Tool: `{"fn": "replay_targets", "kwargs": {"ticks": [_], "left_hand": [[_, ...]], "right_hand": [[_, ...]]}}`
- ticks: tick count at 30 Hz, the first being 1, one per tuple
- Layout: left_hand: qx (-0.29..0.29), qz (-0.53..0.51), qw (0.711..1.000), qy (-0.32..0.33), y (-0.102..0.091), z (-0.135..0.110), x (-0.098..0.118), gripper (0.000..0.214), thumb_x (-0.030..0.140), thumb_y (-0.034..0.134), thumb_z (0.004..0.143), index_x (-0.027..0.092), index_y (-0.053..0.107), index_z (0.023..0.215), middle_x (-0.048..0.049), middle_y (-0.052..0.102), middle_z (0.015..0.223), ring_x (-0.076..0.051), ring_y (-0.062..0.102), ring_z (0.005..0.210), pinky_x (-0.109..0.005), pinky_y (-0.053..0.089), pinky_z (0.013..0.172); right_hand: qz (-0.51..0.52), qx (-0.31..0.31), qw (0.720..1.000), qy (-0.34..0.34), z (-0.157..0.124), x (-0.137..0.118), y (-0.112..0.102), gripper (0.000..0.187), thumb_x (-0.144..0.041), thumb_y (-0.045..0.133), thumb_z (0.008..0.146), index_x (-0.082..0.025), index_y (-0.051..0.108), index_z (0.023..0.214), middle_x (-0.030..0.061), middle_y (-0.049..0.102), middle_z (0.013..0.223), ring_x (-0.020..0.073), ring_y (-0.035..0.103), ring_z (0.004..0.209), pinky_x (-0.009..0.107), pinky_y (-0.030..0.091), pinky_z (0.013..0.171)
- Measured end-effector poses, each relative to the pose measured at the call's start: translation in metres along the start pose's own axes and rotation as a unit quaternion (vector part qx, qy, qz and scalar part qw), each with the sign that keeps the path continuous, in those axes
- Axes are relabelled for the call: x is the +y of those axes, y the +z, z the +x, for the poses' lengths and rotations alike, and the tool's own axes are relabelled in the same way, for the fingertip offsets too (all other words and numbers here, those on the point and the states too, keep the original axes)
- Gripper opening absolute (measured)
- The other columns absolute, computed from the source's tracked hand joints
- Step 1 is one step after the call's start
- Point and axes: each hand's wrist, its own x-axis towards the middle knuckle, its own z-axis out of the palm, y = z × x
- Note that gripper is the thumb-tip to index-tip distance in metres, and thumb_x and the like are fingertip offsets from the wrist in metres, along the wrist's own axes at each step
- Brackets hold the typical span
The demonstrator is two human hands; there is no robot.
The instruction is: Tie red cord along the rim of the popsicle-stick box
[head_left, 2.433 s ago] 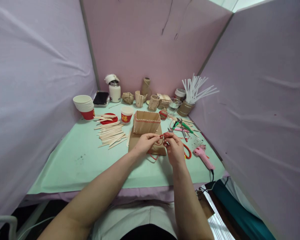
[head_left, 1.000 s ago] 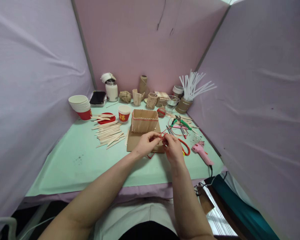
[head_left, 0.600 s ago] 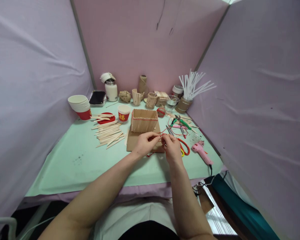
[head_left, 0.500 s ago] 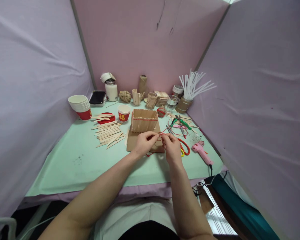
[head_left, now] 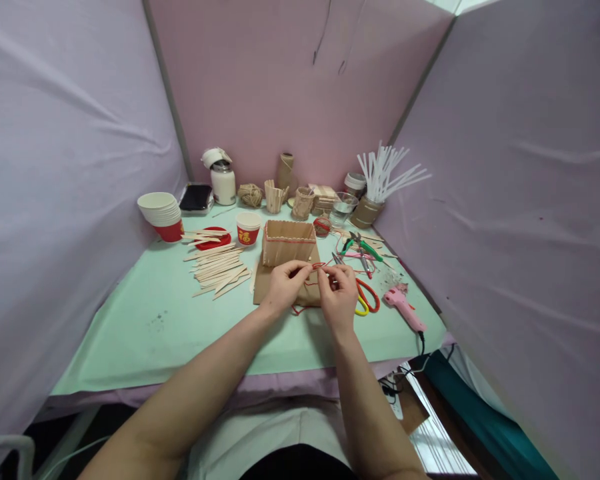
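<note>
Hands: I see the left hand [head_left: 283, 285] and right hand [head_left: 339, 295] close together, each pinching red cord [head_left: 317, 265] with the fingertips.
Cord: held above the cardboard [head_left: 267, 288], in front of the box [head_left: 288, 253]; I can't tell whether it's knotted.
Box progress: walls of sticks stand, with a red band near the rim; I'd call that much done, the cord in hand unfinished.
Table [head_left: 180, 347]: green cover, loose sticks [head_left: 219, 268] left, scissors [head_left: 377, 297], pliers [head_left: 374, 253] and glue gun [head_left: 405, 308] right.
Room: pink wall [head_left: 260, 87] behind, purple cloth [head_left: 505, 167] at the sides.
</note>
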Motion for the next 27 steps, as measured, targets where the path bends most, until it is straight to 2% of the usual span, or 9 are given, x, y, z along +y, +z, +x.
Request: {"fn": "replay_targets", "kwargs": {"ticks": [4,10,15,21,24,27], "left_hand": [[0.007,0.016,1.000,0.016,0.001,-0.001,0.000,0.024,0.034,0.055,0.077,0.014,0.068,0.080,-0.0047,0.068,0.080,-0.015,0.058,0.076,-0.025,0.045,0.072],[0.016,0.035,0.999,0.015,0.001,-0.003,0.004,0.023,0.033,0.055,0.077,0.015,0.068,0.079,-0.0040,0.067,0.079,-0.015,0.058,0.075,-0.025,0.045,0.070],[0.011,0.039,0.999,0.021,0.000,-0.003,0.003,0.022,0.033,0.054,0.077,0.015,0.067,0.077,-0.0034,0.066,0.076,-0.015,0.057,0.073,-0.025,0.045,0.069],[0.004,0.058,0.997,0.047,0.001,-0.004,0.003,0.023,0.033,0.053,0.078,0.015,0.068,0.076,-0.0037,0.065,0.076,-0.014,0.056,0.074,-0.024,0.043,0.068],[-0.008,0.016,1.000,0.010,0.000,-0.001,0.000,0.022,0.034,0.055,0.075,0.015,0.066,0.072,-0.0028,0.063,0.072,-0.013,0.054,0.069,-0.023,0.042,0.063],[-0.050,-0.102,0.988,-0.106,-0.002,0.005,-0.007,0.023,0.036,0.058,0.071,0.014,0.062,0.067,-0.0010,0.056,0.063,-0.007,0.042,0.050,-0.020,0.031,0.045]], "right_hand": [[0.010,0.014,1.000,0.018,0.001,0.000,-0.001,0.015,-0.031,0.056,0.080,-0.018,0.064,0.077,0.0038,0.053,0.081,0.0137,0.051,0.073,0.026,0.041,0.062],[0.017,0.037,0.999,0.016,0.000,-0.008,-0.003,0.012,-0.030,0.057,0.079,-0.019,0.062,0.079,0.0032,0.052,0.081,0.0132,0.050,0.070,0.025,0.040,0.059],[0.007,-0.001,1.000,-0.012,-0.001,-0.003,-0.001,0.015,-0.028,0.054,0.081,-0.021,0.065,0.088,0.0038,0.050,0.086,0.0119,0.048,0.066,0.026,0.042,0.059],[-0.024,-0.031,0.999,-0.029,0.003,0.006,-0.002,0.016,-0.028,0.053,0.082,-0.021,0.065,0.088,0.0051,0.050,0.088,0.0165,0.052,0.082,0.029,0.044,0.066],[-0.023,-0.050,0.998,-0.041,0.003,0.006,-0.004,0.013,-0.028,0.052,0.083,-0.021,0.063,0.085,0.0051,0.048,0.089,0.0167,0.051,0.085,0.029,0.044,0.068],[-0.009,-0.067,0.997,-0.038,0.002,0.005,-0.003,0.012,-0.027,0.051,0.083,-0.020,0.060,0.081,0.0054,0.048,0.090,0.0175,0.050,0.089,0.029,0.044,0.071]]}}
